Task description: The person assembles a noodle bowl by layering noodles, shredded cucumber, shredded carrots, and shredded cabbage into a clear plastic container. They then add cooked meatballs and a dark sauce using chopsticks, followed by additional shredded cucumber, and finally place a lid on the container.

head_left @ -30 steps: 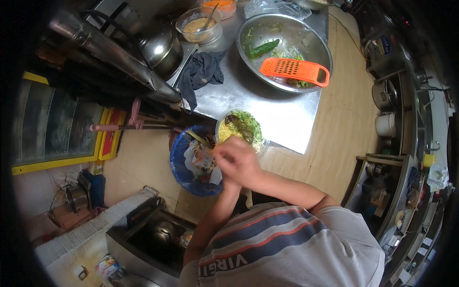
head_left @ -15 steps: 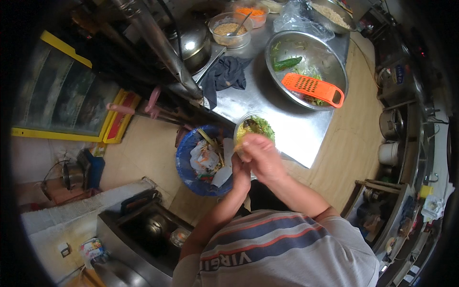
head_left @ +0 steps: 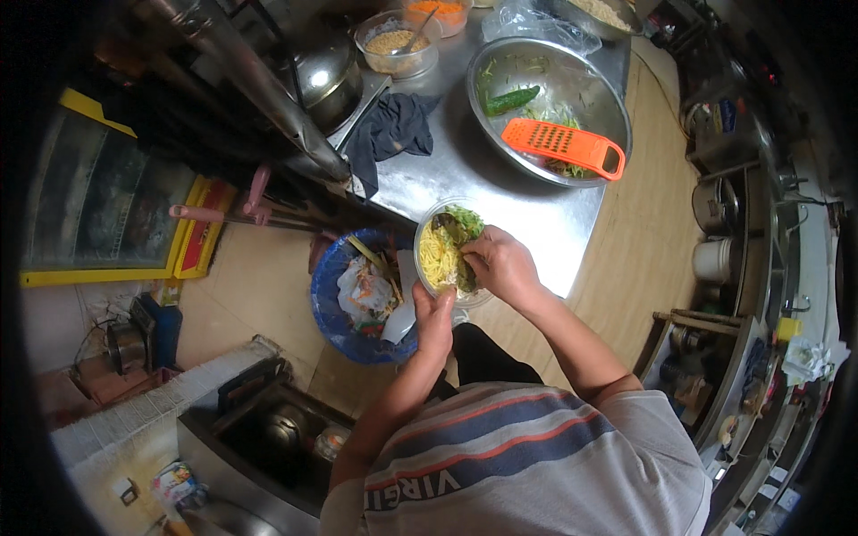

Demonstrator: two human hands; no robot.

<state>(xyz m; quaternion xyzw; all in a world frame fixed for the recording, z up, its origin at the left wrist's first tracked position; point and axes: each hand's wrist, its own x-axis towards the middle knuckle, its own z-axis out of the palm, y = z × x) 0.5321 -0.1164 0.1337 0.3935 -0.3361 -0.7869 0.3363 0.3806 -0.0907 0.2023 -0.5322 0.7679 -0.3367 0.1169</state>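
Note:
My left hand [head_left: 434, 320] grips the lower rim of a round clear bowl [head_left: 419, 241] in front of me, its thumb on the edge. Yellow noodles [head_left: 436, 257] fill the left part of the bowl, with green shreds [head_left: 468, 216] at the top and a dark leafy strip in the middle. Over the bowl's right side, my right hand [head_left: 506, 266] has its fingers pinched together against the food. What lies between those fingertips is too small to make out. The bowl is over the near edge of the steel table [head_left: 545, 237].
A large steel bowl [head_left: 621, 98] on the table holds a cucumber [head_left: 513, 100], shreds and an orange grater [head_left: 559, 146]. Beside it lie a dark cloth [head_left: 391, 134] and a tub of chopped bits [head_left: 393, 43] with a spoon. A blue-lined bin [head_left: 326, 317] stands left of my hands.
My right hand has moved from above the bowl's near edge to its right side, fingers now at the food. The noodles show more openly. The whole view has shifted slightly.

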